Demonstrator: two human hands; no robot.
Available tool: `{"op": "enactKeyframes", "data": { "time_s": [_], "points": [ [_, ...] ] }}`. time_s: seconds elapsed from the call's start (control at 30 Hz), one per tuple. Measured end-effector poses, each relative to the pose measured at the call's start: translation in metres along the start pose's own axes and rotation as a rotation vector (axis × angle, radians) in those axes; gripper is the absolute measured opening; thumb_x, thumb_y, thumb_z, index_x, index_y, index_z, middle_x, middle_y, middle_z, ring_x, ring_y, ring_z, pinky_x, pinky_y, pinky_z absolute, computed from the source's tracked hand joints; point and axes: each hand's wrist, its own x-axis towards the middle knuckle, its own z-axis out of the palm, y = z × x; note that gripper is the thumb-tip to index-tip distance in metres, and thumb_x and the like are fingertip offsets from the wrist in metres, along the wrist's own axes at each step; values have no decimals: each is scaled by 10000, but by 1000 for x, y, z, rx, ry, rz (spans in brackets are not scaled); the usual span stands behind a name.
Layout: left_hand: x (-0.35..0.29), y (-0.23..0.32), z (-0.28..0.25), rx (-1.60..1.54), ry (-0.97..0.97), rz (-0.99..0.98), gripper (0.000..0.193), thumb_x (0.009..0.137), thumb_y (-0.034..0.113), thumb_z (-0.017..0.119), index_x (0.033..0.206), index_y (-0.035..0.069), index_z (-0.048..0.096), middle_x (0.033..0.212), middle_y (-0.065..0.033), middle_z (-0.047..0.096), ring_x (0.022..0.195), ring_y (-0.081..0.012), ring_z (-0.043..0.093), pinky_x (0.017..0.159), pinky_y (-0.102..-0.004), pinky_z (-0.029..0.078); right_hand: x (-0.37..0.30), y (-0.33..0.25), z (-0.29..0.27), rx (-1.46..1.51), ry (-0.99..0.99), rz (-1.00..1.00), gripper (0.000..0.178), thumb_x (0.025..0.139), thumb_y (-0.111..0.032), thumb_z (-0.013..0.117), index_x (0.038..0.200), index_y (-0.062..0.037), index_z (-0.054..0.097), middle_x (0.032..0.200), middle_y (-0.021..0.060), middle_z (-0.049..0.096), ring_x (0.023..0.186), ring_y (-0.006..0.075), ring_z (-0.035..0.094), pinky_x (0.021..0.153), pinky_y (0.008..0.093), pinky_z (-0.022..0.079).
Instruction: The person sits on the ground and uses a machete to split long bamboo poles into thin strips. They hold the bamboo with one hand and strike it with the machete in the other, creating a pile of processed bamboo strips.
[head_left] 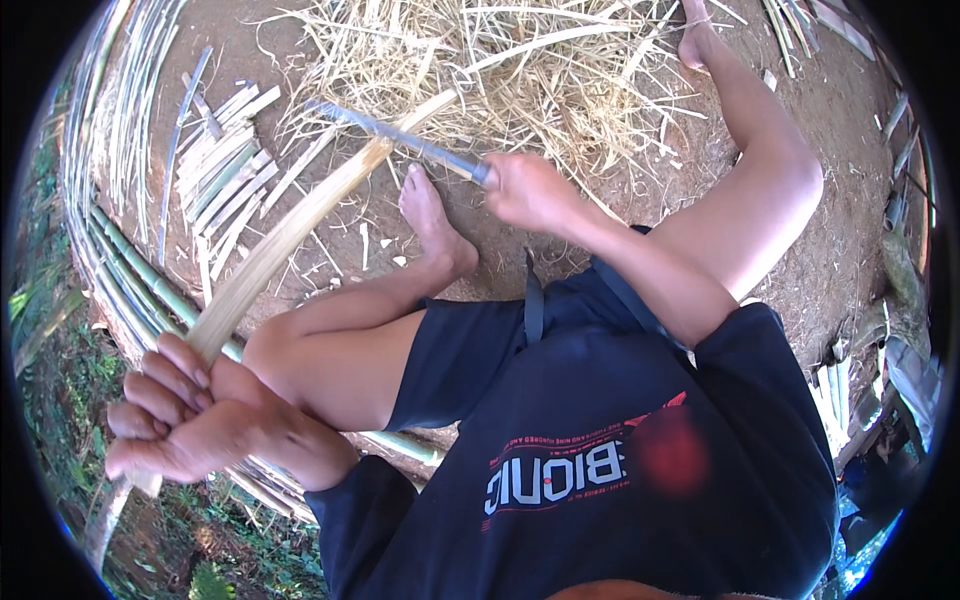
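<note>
My left hand, at the lower left, has its fingers curled round the lower part of a long, pale split bamboo strip. The strip slants up and to the right, past my bent left leg, toward the heap of shavings. In my right hand, near the upper middle, is the handle of a long knife. Its narrow grey blade points up and left and crosses the strip near the far end. Blade and strip look to be touching there. The handle is mostly hidden inside my closed fingers.
A large heap of curled shavings covers the ground ahead. Short split pieces lie stacked at the left, with long thin strips beyond them. Green bamboo poles run along the left edge. My bare left foot rests just below the blade.
</note>
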Motion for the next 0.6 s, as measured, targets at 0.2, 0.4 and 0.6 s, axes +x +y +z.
{"op": "enactKeyframes", "data": {
  "time_s": [0.2,0.4,0.6],
  "points": [
    [5,3,14,41,33,23,541,1022,470,369,574,196,239,461,63,149,403,-70,131,393,-216,160,61,68,8,-99,-17,194,222,867,-107,506,1020,-16,638,814,203,680,723,277,688,713,433,564],
    [15,1,-10,-62,4,-63,543,1015,471,390,574,195,234,460,62,156,403,-70,135,394,-219,160,22,32,11,-74,-45,-40,207,881,-89,515,1037,-1,619,673,150,622,577,198,616,485,349,505],
    [25,-11,6,70,149,-17,540,1003,459,424,575,198,223,481,49,129,422,-82,90,397,-236,131,62,87,0,-126,-121,326,237,936,-178,526,1063,-6,627,861,140,654,750,218,646,659,378,544]
  ]
}}
